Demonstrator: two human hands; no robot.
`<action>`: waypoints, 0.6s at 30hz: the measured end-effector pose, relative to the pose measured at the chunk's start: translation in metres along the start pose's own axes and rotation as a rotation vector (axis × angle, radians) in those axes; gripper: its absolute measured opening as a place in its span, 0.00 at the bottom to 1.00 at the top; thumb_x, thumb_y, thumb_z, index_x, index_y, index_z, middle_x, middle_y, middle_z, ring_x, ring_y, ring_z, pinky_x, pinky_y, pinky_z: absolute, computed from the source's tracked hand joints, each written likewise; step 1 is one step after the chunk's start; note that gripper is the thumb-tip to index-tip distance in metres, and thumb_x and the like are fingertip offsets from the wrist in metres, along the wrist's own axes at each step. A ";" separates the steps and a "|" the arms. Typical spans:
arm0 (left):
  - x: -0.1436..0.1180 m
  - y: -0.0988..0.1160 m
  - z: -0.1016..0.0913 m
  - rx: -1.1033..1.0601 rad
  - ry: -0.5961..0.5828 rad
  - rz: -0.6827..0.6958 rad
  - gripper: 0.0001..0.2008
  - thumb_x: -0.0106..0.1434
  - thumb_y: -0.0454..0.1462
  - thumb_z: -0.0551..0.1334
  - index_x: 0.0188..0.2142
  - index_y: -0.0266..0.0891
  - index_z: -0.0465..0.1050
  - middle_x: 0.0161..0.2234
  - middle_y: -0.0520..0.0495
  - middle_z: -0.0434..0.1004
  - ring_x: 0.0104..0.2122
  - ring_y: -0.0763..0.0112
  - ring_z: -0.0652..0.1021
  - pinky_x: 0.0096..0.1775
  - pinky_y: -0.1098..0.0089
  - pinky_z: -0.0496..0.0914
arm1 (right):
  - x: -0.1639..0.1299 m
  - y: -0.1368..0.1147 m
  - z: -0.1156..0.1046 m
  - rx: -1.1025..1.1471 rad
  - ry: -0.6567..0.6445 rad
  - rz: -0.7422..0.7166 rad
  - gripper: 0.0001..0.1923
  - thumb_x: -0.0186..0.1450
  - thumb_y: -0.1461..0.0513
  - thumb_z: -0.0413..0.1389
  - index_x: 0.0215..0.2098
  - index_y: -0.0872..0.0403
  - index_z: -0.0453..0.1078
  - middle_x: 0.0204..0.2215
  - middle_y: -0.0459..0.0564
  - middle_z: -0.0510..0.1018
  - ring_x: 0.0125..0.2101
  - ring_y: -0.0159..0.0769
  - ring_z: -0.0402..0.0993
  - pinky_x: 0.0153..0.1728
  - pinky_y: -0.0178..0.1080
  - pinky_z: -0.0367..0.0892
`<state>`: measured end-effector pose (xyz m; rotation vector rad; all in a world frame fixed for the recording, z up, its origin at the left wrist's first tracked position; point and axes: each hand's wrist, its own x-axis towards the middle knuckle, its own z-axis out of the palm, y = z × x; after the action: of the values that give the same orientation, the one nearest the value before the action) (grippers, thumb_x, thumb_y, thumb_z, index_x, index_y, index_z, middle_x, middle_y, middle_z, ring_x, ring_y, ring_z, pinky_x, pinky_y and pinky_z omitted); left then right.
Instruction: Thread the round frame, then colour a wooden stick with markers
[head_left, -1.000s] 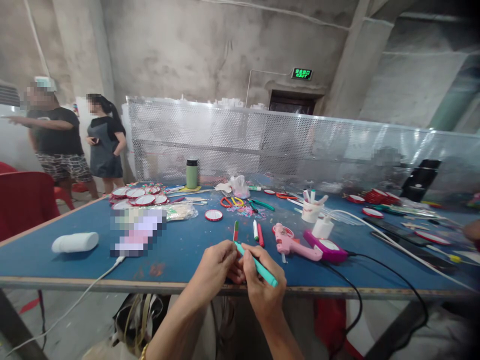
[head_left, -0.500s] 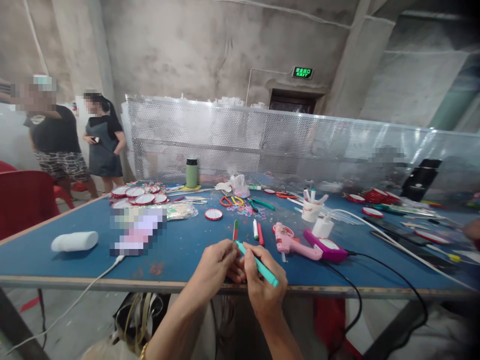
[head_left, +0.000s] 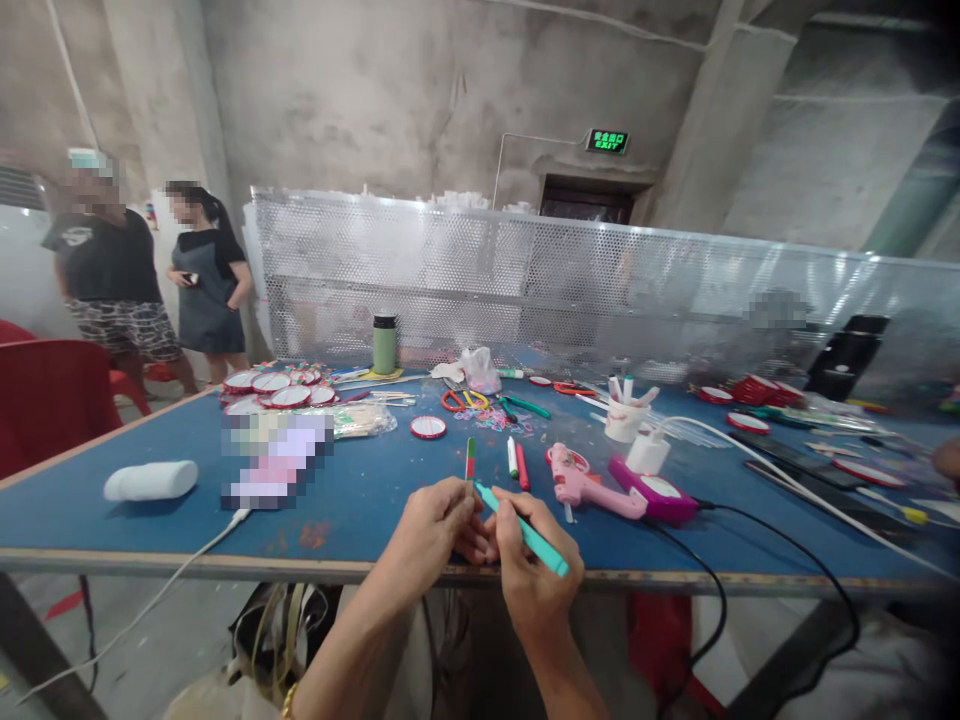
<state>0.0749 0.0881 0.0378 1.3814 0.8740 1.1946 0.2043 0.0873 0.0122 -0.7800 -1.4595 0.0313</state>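
Head view: blue table (head_left: pixel 135 500), concrete walls; right hand (head_left: pixel 534 580) grips teal pen (head_left: pixel 525 530), left hand (head_left: pixel 435 530) pinches stick (head_left: pixel 470 462).

Left hand (head_left: pixel 435 530) curled; right hand (head_left: pixel 529 580) gripping.

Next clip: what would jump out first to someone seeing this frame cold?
The two hands at the near table edge: the right hand holds a teal marker like a pen, its tip at a small item pinched in the left hand. Just right of them lies a pink glue gun on the blue table. At far left, beyond the table, two people stand talking.
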 end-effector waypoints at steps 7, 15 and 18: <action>-0.001 0.003 0.000 0.006 -0.006 -0.005 0.19 0.59 0.51 0.62 0.27 0.38 0.64 0.22 0.52 0.73 0.21 0.70 0.78 0.27 0.70 0.75 | 0.002 -0.006 -0.001 0.015 -0.021 -0.029 0.09 0.68 0.65 0.53 0.36 0.55 0.75 0.26 0.47 0.81 0.24 0.34 0.79 0.27 0.33 0.73; -0.001 0.000 -0.001 0.032 -0.019 0.027 0.17 0.62 0.49 0.60 0.27 0.39 0.62 0.22 0.54 0.71 0.22 0.71 0.77 0.27 0.70 0.74 | 0.003 -0.006 0.000 0.038 -0.024 -0.050 0.08 0.68 0.66 0.53 0.37 0.56 0.75 0.27 0.47 0.81 0.26 0.33 0.79 0.29 0.32 0.73; -0.002 0.001 -0.001 0.042 -0.014 0.021 0.17 0.61 0.49 0.60 0.26 0.39 0.62 0.21 0.54 0.71 0.21 0.70 0.77 0.27 0.70 0.74 | 0.004 -0.007 0.000 0.038 -0.025 -0.048 0.08 0.68 0.66 0.53 0.37 0.55 0.75 0.27 0.47 0.81 0.26 0.33 0.79 0.29 0.32 0.73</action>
<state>0.0736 0.0859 0.0387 1.4346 0.8805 1.1871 0.2016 0.0841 0.0188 -0.7149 -1.4967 0.0322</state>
